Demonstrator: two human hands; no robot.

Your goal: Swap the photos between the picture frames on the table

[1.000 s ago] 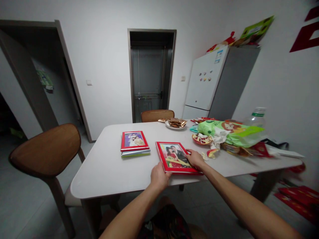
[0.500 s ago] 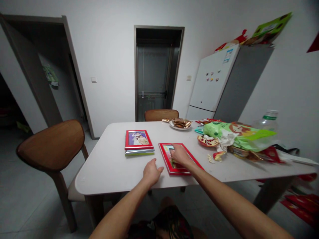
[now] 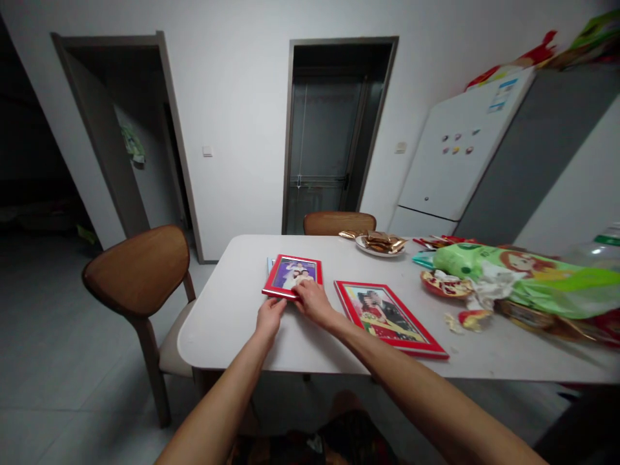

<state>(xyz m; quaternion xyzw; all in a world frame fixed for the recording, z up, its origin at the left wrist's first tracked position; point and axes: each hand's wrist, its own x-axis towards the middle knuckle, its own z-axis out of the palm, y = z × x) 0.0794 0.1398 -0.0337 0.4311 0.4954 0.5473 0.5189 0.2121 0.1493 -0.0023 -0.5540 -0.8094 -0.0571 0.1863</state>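
Observation:
A small red picture frame [image 3: 296, 276] with a purple-backed group photo sits over a pale blue-edged item [image 3: 270, 265], mostly covered by it. My right hand [image 3: 314, 300] is closed on its near right corner, thumb and fingers at the rim. At the near edge, to the left, my left hand [image 3: 270, 316] has its fingertips pinched against the red rim; part of its fingers is hidden. To the right, a larger red picture frame [image 3: 387, 318] lies face up on the white table [image 3: 217, 323], under my right forearm and touched by neither hand.
Right of the frames are an opened pomegranate [image 3: 445, 284], a peel piece [image 3: 475, 320], crumpled tissue and a green plastic bag [image 3: 547, 278]. A plate [image 3: 380, 248] of gold-wrapped snacks stands at the back. Wooden chairs stand left [image 3: 140, 271] and behind [image 3: 339, 223].
My right hand has left the larger frame and moved left to the small frame. My left hand has come to its near edge. The small frame now sits turned on the stack. The view has shifted.

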